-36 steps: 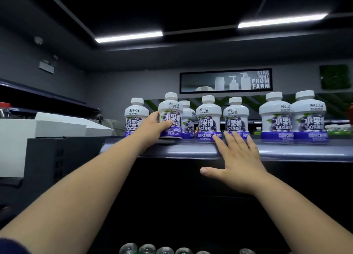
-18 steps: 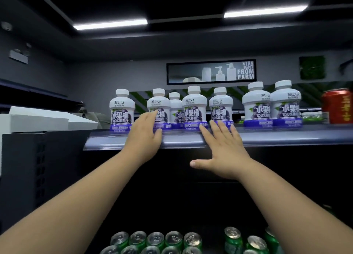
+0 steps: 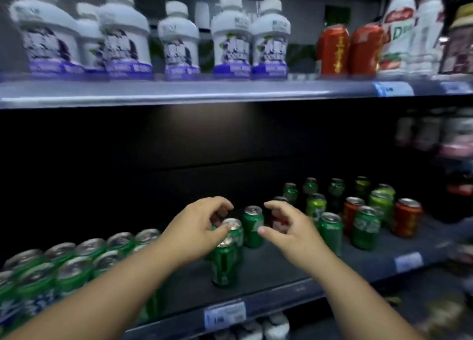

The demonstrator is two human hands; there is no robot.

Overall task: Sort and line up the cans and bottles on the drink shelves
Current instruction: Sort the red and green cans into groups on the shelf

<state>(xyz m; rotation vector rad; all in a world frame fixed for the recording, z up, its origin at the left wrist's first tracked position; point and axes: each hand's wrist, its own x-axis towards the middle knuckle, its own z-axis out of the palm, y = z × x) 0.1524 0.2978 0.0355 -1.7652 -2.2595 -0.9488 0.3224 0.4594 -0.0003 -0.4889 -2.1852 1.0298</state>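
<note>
Holding left hand [image 3: 197, 228] curled over a silver-topped green can [image 3: 236, 234] just behind the lone front green aluminium can [image 3: 224, 263]; cannot tell whether gripped; keeping loosely curled right hand [image 3: 291, 231] empty, right of it.

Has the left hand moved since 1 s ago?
Yes. The left hand has dropped from the upper shelf edge down to the green cans on the lower shelf.

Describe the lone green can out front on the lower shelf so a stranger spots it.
Find the dark lower shelf below the white plastic bottles. Just under the left hand stands a green metal can with a silver top. It alone sits ahead of the loose cans.
</note>
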